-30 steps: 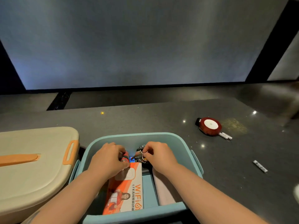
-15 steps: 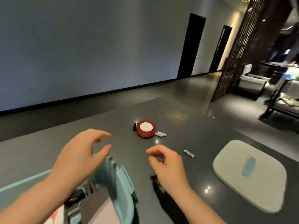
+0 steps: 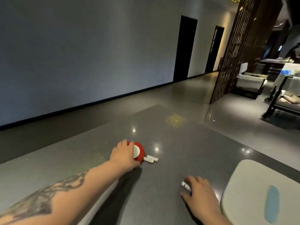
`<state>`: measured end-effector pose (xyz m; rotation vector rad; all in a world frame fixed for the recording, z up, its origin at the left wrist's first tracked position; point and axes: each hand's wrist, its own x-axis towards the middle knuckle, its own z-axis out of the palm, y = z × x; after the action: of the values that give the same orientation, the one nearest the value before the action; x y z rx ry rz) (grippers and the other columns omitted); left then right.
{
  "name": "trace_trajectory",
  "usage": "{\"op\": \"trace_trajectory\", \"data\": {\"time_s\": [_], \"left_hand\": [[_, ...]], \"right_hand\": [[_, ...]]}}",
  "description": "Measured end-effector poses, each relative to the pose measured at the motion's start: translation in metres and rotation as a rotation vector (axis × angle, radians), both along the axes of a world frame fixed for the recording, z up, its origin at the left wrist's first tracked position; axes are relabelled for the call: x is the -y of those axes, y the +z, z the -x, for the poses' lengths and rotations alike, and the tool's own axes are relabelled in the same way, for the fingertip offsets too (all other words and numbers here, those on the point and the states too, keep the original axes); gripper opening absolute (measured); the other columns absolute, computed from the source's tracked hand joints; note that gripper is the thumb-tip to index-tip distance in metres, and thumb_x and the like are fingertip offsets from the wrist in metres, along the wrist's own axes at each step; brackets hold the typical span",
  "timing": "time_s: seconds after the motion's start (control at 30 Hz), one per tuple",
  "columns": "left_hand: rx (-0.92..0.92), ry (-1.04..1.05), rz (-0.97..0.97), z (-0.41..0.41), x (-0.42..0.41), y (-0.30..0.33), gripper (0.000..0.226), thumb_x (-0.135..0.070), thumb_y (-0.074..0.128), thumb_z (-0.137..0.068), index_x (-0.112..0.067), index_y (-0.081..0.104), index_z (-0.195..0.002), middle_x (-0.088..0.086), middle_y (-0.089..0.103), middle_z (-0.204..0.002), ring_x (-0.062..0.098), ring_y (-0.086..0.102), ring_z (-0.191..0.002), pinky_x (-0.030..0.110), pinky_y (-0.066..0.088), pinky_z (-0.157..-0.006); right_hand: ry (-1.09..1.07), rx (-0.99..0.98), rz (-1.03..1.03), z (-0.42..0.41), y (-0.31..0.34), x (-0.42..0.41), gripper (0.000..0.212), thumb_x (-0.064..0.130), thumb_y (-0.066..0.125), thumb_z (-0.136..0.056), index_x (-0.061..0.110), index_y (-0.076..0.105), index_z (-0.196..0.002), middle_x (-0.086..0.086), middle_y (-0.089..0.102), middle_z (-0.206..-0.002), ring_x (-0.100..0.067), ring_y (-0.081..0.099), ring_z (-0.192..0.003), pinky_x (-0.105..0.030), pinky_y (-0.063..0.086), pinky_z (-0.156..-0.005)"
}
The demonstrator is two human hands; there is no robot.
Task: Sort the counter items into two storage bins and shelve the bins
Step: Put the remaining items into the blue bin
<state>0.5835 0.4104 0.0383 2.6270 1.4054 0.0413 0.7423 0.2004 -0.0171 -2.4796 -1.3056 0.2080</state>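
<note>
On the dark counter (image 3: pixel 162 184), our left hand (image 3: pixel 125 155) curls over the red round device (image 3: pixel 140 151), half hiding it. Our right hand (image 3: pixel 200 192), fingers spread, covers a small white stick (image 3: pixel 185 185); contact seems likely. A bin lid (image 3: pixel 253 184) is cut off at right.
</note>
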Motion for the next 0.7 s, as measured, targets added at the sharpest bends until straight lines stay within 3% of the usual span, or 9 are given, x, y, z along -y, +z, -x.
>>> {"op": "trace_trajectory", "data": {"time_s": [0.13, 0.27, 0.4, 0.53, 0.7], "left_hand": [[-0.014, 0.097, 0.116, -0.019, -0.022, -0.015, 0.109, -0.065, 0.075, -0.057, -0.02, 0.025, -0.142, 0.008, 0.03, -0.145, 0.03, 0.026, -0.136, 0.044, 0.031, -0.107], [0.041, 0.107, 0.112, -0.021, -0.027, -0.028, 0.102, -0.061, 0.078, -0.054, -0.018, 0.032, -0.135, 0.008, 0.038, -0.135, 0.029, 0.034, -0.128, 0.041, 0.038, -0.101], [0.147, 0.13, 0.043, 0.002, -0.016, -0.002, 0.097, -0.058, 0.077, -0.052, -0.017, 0.038, -0.13, 0.01, 0.041, -0.13, 0.031, 0.034, -0.123, 0.04, 0.04, -0.099], [0.349, 0.119, -0.034, 0.071, 0.016, 0.069, 0.099, -0.058, 0.078, -0.05, -0.021, 0.041, -0.134, 0.008, 0.044, -0.128, 0.029, 0.035, -0.122, 0.036, 0.036, -0.098], [0.401, 0.252, -0.146, 0.225, 0.08, 0.126, 0.102, -0.068, 0.073, -0.036, -0.031, 0.046, -0.127, -0.004, 0.052, -0.12, 0.02, 0.046, -0.115, 0.034, 0.042, -0.092]], "right_hand": [[-0.054, -0.005, -0.045, -0.007, -0.017, -0.013, 0.016, 0.039, 0.056, -0.089, 0.027, 0.055, -0.1, 0.004, 0.054, -0.107, -0.018, 0.049, -0.111, -0.028, 0.041, -0.083], [-0.099, -0.026, -0.107, -0.004, -0.021, -0.014, 0.012, 0.031, 0.055, -0.09, 0.027, 0.046, -0.083, 0.004, 0.056, -0.096, -0.02, 0.052, -0.1, -0.028, 0.032, -0.071], [-0.085, -0.132, -0.262, 0.013, -0.008, -0.012, 0.011, 0.025, 0.064, -0.085, 0.025, 0.055, -0.08, 0.011, 0.052, -0.081, -0.017, 0.053, -0.088, -0.026, 0.031, -0.067], [0.058, -0.237, -0.4, 0.059, 0.03, -0.01, 0.01, 0.022, 0.068, -0.082, 0.025, 0.059, -0.08, 0.011, 0.054, -0.078, -0.008, 0.053, -0.075, -0.024, 0.035, -0.064], [0.302, -0.558, -0.622, 0.164, 0.105, -0.004, 0.008, 0.015, 0.071, -0.08, 0.021, 0.066, -0.081, 0.008, 0.058, -0.07, -0.004, 0.049, -0.06, -0.01, 0.04, -0.06]]}}
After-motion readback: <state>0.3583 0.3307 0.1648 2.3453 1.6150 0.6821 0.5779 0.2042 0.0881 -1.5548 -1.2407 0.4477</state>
